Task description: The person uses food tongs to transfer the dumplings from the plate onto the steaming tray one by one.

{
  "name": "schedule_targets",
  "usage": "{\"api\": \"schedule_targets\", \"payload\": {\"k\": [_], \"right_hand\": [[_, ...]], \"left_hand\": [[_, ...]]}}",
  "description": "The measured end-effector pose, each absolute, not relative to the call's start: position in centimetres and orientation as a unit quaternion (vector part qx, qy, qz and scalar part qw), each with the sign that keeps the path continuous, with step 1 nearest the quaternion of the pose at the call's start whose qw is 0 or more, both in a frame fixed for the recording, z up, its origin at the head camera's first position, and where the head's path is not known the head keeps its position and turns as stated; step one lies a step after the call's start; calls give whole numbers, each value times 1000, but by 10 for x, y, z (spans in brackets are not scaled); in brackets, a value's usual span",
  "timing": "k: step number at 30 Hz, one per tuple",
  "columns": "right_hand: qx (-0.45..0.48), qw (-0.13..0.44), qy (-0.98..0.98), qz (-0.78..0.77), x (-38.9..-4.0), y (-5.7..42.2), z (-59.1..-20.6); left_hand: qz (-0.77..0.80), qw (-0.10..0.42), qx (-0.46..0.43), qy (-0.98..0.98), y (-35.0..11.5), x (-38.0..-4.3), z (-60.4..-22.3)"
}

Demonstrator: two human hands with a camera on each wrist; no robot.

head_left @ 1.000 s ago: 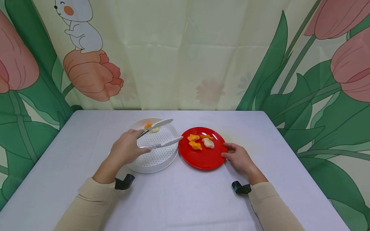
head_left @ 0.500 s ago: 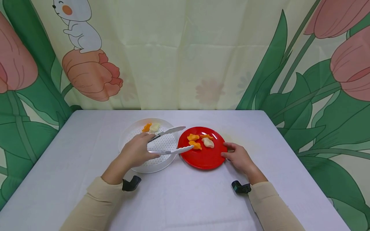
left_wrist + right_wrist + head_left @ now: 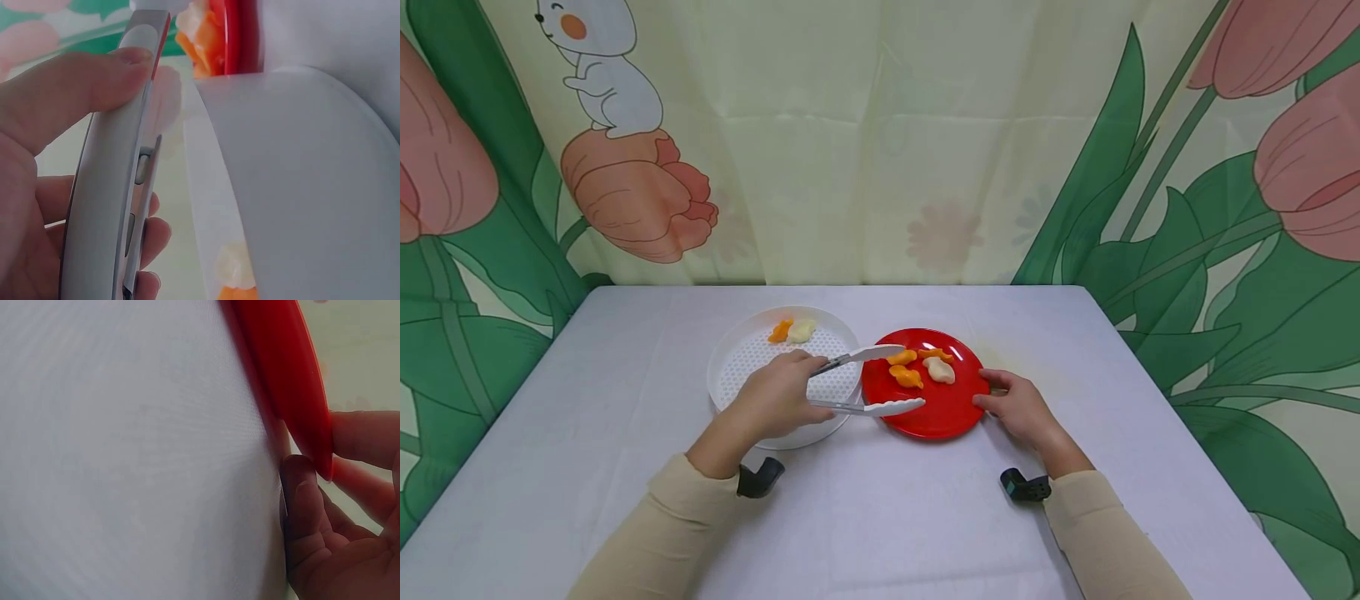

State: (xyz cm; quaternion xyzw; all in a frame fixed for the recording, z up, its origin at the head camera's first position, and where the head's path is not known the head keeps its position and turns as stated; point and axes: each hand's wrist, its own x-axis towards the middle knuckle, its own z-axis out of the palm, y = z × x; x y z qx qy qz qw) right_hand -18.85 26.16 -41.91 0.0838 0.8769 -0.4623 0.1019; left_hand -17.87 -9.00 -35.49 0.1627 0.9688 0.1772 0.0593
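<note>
My left hand [image 3: 778, 396] grips a pair of metal tongs [image 3: 842, 362] with white scalloped tips, thumb on one arm and fingers round the other. The tongs' arms are spread, their tips over the left part of a red plate [image 3: 925, 423]. On that plate lie several small dumpling-shaped pieces, among them an orange piece [image 3: 907, 377] and a white piece [image 3: 939, 371]; one orange piece is partly covered by the upper tip. My right hand [image 3: 1017, 408] holds the plate's right rim between thumb and fingers [image 3: 362, 437].
Left of the plate stands a round white steamer tray [image 3: 730, 367] with a perforated base, partly hidden by my left hand. Near its far edge lie an orange piece [image 3: 781, 331] and a pale piece [image 3: 802, 330]. A printed curtain [image 3: 820, 167] hangs behind the white-covered table [image 3: 880, 525].
My left hand has moved right with the spread tongs, from over the white tray to the red plate. My right hand stays at the plate's rim.
</note>
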Motion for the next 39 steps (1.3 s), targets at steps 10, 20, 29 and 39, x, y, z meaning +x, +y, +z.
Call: {"api": "schedule_targets", "payload": {"k": [10, 20, 29, 39], "right_hand": [[85, 102, 876, -463, -188, 262, -418], [84, 100, 877, -462, -189, 262, -417], [84, 99, 876, -464, -187, 261, -417], [82, 96, 878, -462, -186, 261, -418]], "left_hand": [[165, 57, 181, 968, -79, -181, -354], [144, 43, 186, 971, -74, -185, -354], [131, 43, 175, 975, -66, -188, -350], [104, 43, 177, 978, -59, -191, -350]]}}
